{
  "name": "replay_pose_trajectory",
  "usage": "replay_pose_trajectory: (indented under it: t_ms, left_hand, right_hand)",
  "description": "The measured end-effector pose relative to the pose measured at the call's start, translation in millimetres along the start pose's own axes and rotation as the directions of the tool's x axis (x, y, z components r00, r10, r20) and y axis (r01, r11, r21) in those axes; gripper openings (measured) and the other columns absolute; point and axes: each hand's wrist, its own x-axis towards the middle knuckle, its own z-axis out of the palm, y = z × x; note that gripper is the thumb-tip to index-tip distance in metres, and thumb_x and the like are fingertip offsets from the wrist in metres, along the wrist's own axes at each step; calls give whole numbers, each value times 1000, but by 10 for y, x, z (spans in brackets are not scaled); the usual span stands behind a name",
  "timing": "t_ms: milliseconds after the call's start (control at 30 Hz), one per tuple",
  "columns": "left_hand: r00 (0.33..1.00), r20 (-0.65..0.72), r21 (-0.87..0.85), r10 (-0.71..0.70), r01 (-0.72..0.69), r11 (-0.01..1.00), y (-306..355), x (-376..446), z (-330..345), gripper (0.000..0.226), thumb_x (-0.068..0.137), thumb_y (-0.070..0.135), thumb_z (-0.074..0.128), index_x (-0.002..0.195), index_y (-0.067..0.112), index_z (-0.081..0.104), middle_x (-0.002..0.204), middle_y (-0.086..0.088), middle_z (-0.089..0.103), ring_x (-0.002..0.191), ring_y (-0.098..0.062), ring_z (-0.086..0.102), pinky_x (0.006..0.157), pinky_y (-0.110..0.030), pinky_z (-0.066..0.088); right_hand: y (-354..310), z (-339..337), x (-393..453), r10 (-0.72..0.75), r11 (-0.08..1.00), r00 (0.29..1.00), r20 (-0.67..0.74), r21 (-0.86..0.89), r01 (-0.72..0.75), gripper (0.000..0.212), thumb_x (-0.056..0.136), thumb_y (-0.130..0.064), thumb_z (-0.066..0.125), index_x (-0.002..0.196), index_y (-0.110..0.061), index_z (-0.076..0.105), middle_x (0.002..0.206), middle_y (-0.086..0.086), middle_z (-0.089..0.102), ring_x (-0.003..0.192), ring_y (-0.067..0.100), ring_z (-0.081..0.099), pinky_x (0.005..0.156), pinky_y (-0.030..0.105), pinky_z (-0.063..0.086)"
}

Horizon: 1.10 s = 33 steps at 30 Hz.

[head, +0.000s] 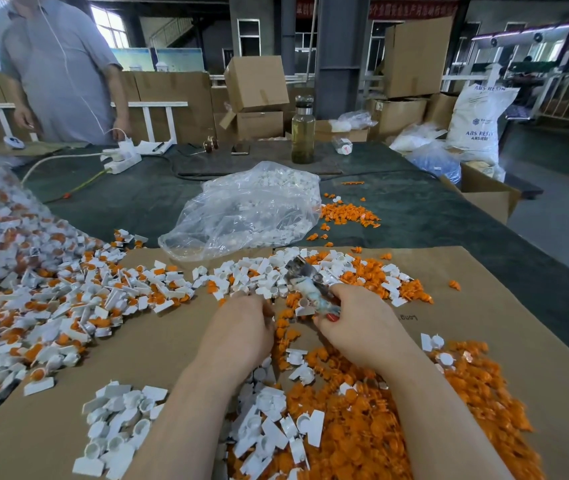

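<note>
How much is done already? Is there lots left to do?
Not nearly finished. Done: the big heap of white pieces with orange caps fitted, on the left. In hand: the right hand grips a metal tool, and the left hand is curled beside it. Left: many loose orange caps, loose white pieces and a clear bag of white pieces.

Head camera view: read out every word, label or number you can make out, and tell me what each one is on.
"ABS RESIN": on the white sack, printed lower down and, less clearly, near its top.
Too blurred to read: Chinese characters on the red banner at the back.
Too small to read: short upside-down print on the cardboard sheet.
Nothing legible on the taped tool in the right hand.
</note>
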Motion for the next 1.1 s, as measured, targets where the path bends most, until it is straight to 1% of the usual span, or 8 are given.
replay_pose_trajectory:
  t_ms: [233,367,467,533,700,900,1000,1100]
  left_hand:
    - [998,-29,59,59,-57,997,4,-16,10,20,103,26,47,113,23,64,113,0,57,96,-16,60,81,-32,54]
    - [989,-127,-272,-73,36,962,72,-14,-83,11,102,28,47,104,31,58,88,15,62,63,5,58,49,-9,39]
    - [978,-70,-648,-198,106,754,166,-11,-152,11,100,31,54,97,33,65,81,17,68,66,13,61,48,-2,40]
    - [969,8,-820,-245,147,554,217,-28,-173,10,96,34,62,97,29,70,75,14,73,69,5,68,62,-12,52]
    - [971,77,-921,-225,156,357,259,-66,-196,10,78,31,83,86,26,79,83,7,77,87,-16,73,90,-36,57]
    - [983,10,-921,-181,79,382,326,-109,-240,28,67,18,89,92,25,80,90,5,77,89,-9,72,80,-21,56]
    - [989,-34,-874,-143,40,484,348,-124,-252,30,67,19,89,93,30,80,88,18,75,81,4,66,63,-5,47]
    - [993,-33,-859,-115,31,511,347,-130,-268,26,75,22,85,98,32,79,90,19,76,83,3,69,67,-7,49]
  right_hand:
    - [-35,-36,-9,7,998,996,-92,65,-1,10,90,-31,61,94,-26,54,88,-9,56,76,7,52,57,22,41]
    - [-68,-64,-30,9,982,980,-198,188,29,11,87,-23,64,86,-25,54,89,-9,55,75,6,51,55,21,35]
    - [-97,-81,-50,34,948,968,-248,315,48,9,86,-20,67,88,-19,59,85,-6,61,77,13,57,61,30,48]
    - [-109,-91,-57,64,918,964,-259,394,45,9,86,-19,69,91,-20,62,88,-4,64,81,15,60,69,35,53]
    - [-117,-72,-57,65,859,956,-285,503,92,12,84,-20,71,89,-27,62,78,-13,64,71,5,59,60,19,43]
    - [-156,-75,-58,56,757,944,-326,630,173,18,89,-18,69,86,-34,60,71,-31,62,66,-8,58,56,7,42]
    - [-165,-84,-57,41,750,939,-342,631,197,18,90,-17,68,86,-34,60,68,-33,60,64,-10,57,55,5,41]
    - [-182,-98,-65,50,727,930,-363,652,215,17,91,-17,67,86,-32,61,69,-30,62,62,-8,58,54,7,42]
